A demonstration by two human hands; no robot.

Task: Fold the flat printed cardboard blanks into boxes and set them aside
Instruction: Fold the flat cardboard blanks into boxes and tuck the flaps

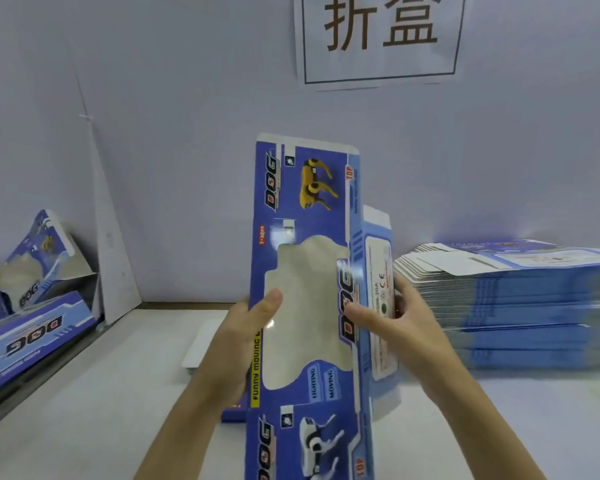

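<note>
Far left: folded boxes [32, 327] lie piled along the left rim of the desk [94, 393], one of them tilted back against the wall [187, 168]. A slanted white panel [115, 254] stands just beside them. Bare desk surface runs from there to the left forearm.

Left of centre: a flat white card [201, 344] lies on the desk, partly hidden behind the left wrist.

Centre: the blank [305, 188] is held upright above the desk, printed face towards the camera. Its top edge is well below the sign [378, 39] and its lower end runs out of view. The left hand [246, 327] grasps its left edge, thumb laid on the clear window, fingers hidden behind. The right hand [402, 320] grasps the right side, with the thumb on the front at the fold line and the fingers curled round the side panel. That panel is angled back from the front face.

Right: a tall stack [516, 306] of flat blanks rests on the desk against the wall, its near-left corner close to the right hand. Only a narrow gap separates the held blank from the stack. The desk in front of the stack is open.
</note>
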